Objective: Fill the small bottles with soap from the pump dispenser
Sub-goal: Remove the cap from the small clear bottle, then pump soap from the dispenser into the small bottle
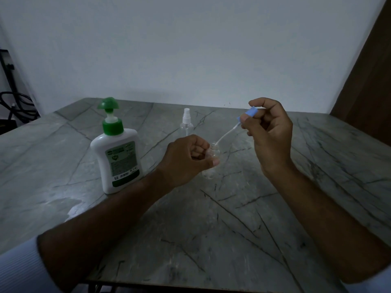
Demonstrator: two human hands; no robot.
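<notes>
Our left hand (190,155) is closed around a small clear bottle (211,163) near the middle of the surface (232,218), thumb across its front and fingers curled behind. We see the bottle standing roughly upright, its long axis vertical, its open threaded neck pointing up and its base at or just above the surface; we cannot tell whether it touches.

Our right hand (269,132) is raised to the right of the bottle, pinching a blue spray cap (249,114) between thumb and fingers. From the cap a thin white dip tube (224,138) slants down and to the left, its lower end at the bottle's mouth. The cap and tube lie along a diagonal, cap high on the right, tip low on the left.

To the left stands the pump dispenser (118,153), a white bottle with a green collar and green pump head, upright. Farther off, behind the hands, a second clear bottle (186,123) with a white spray top stands upright.
</notes>
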